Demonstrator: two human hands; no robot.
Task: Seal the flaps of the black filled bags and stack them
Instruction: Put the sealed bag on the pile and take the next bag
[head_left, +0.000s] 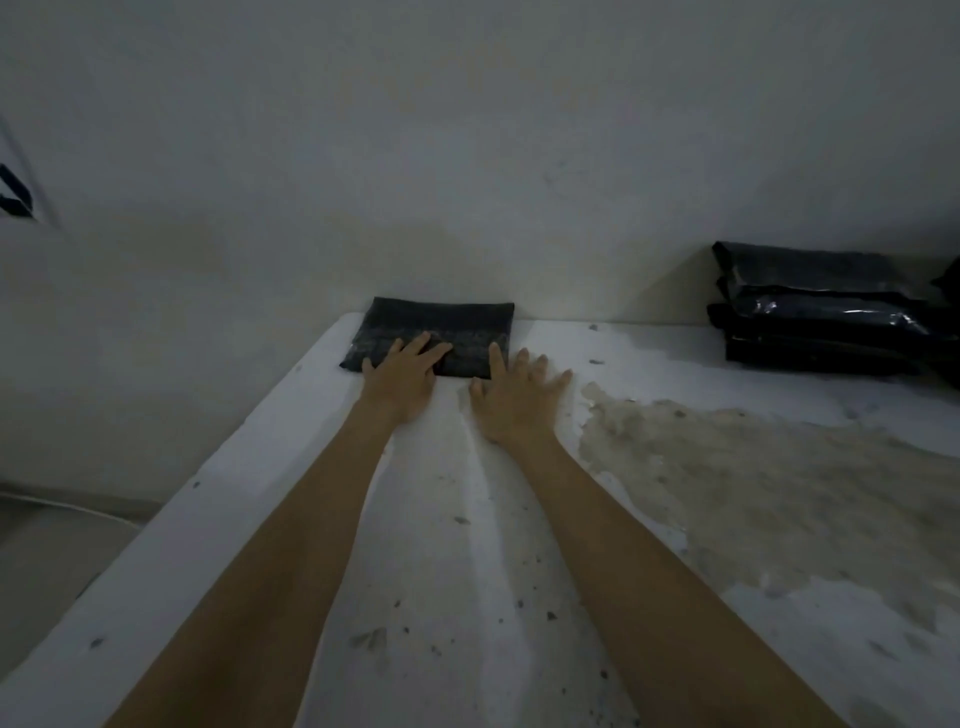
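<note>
A flat black filled bag (457, 325) lies at the far left corner of the white table (467, 571), against the wall. My left hand (402, 376) rests with straight fingers on the bag's near edge. My right hand (519, 397) lies flat with spread fingers beside it; its index finger touches the bag's right corner and the other fingers are on the table. A stack of several black filled bags (821, 306) stands at the far right against the wall.
The table's left edge (171, 519) runs diagonally with a drop to the floor beyond. A rough stained patch (753, 478) covers the table's right half. The wall (467, 156) closes the far side.
</note>
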